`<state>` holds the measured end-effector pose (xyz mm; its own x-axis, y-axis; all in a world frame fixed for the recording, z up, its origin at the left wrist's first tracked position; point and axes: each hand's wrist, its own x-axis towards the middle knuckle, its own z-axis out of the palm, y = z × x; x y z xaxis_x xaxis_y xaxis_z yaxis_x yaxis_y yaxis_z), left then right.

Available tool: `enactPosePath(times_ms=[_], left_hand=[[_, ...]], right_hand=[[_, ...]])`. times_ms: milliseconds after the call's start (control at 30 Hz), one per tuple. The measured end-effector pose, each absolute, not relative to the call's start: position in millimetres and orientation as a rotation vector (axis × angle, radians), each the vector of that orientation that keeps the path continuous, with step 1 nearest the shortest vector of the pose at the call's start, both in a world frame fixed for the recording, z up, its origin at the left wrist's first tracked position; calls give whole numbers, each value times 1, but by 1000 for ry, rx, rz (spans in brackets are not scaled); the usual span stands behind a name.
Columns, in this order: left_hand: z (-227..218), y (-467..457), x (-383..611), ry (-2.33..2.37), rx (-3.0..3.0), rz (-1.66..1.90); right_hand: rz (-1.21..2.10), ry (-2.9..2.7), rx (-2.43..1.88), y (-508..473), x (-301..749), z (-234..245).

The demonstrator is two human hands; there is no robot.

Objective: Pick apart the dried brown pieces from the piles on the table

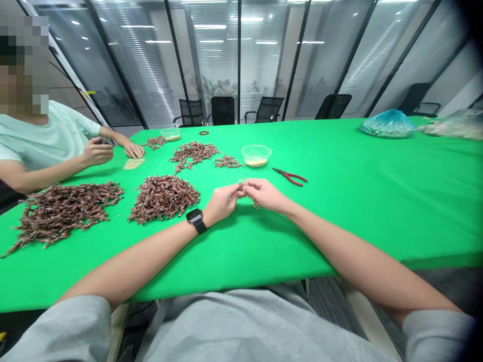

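Head camera, looking down past my own forearms: my left hand (222, 203) and right hand (265, 195) are raised together just above the green-covered tabletop (358, 216). Neither is open; the fingers of both pinch in toward each other, and between them I hold one small brown piece (240, 185). It is too small in this view to say exactly what it is. A further brown bit (256, 205) shows just under my right hand, though I cannot tell whether it is joined to the piece.

The step in hand looks like fingertip work on this single piece, away from the heaps. Whatever comes next calls for fine, steady finger control, as the piece is so small. Red-handled pliers (290, 176) lie just beyond my right hand, untouched. Nearby sit a clear plastic bowl (256, 155) holding pale granules, a large heap of reddish-brown pieces (163, 198) by my left hand, and a larger heap (64, 213) farther left. Two smaller scatters (193, 155) lie ahead. Across the corner, a co-worker's hands (98, 153) rest near another small bowl (169, 133).
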<state>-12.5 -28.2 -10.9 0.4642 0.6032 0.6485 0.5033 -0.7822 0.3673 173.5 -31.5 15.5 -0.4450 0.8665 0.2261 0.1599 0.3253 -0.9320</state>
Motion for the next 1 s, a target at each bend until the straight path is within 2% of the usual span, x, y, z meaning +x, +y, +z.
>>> enactPosePath(times_ms=[200, 600, 1000], left_hand=[[-10, -29, -13, 1018, 2552, 1191], [-7, -31, -12, 993, 2508, 1181], [-14, -27, -14, 991, 2544, 1184]], right_hand=[[1202, -1833, -926, -31, 176, 16], [1066, -1957, -866, -26, 178, 14], [1140, -1951, -880, -28, 178, 15]])
